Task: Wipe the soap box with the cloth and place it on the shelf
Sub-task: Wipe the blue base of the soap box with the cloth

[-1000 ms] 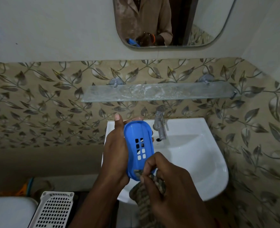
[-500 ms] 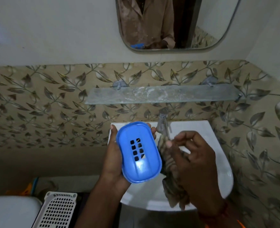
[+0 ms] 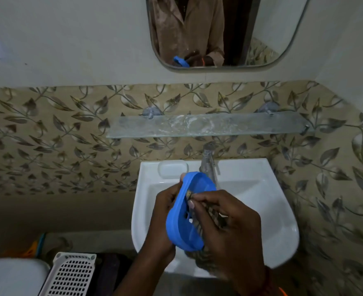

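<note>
Your left hand (image 3: 165, 212) grips the blue soap box (image 3: 189, 218); your right hand (image 3: 229, 227) pinches the cloth (image 3: 206, 214) inside it. Rub into corners and drain holes.

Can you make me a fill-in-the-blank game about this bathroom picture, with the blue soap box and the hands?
1. The left hand holds the soap box, whose colour is ____.
2. The right hand rubs the soap box with a ____.
3. The glass shelf hangs on the wall above the ____.
4. The white basket with holes sits at the bottom ____ of the picture.

Missing words: blue; cloth; sink; left
</note>
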